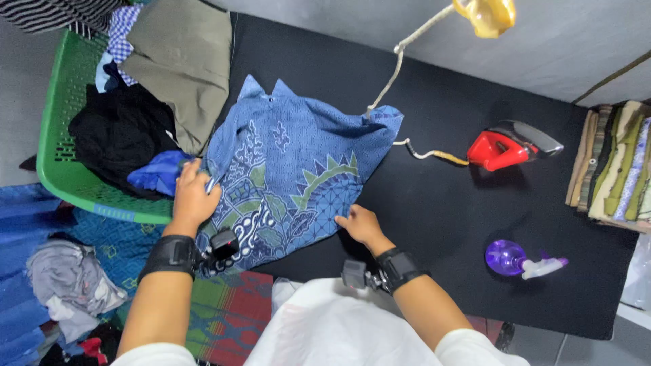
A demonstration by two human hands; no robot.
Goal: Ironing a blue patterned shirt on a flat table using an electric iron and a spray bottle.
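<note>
A blue patterned shirt (291, 169) with green and white leaf motifs lies spread on a black ironing surface (434, 203). My left hand (193, 196) grips the shirt's left edge, where it hangs over the surface's side. My right hand (359, 225) pinches the shirt's lower right hem. Both wrists wear black straps with small devices.
A red iron (508, 148) rests at the right, its cord (397, 74) running up to the top. A purple spray bottle (519, 259) lies near the front right. A green basket (64, 156) of clothes stands at the left. Folded clothes (614, 166) are stacked at far right.
</note>
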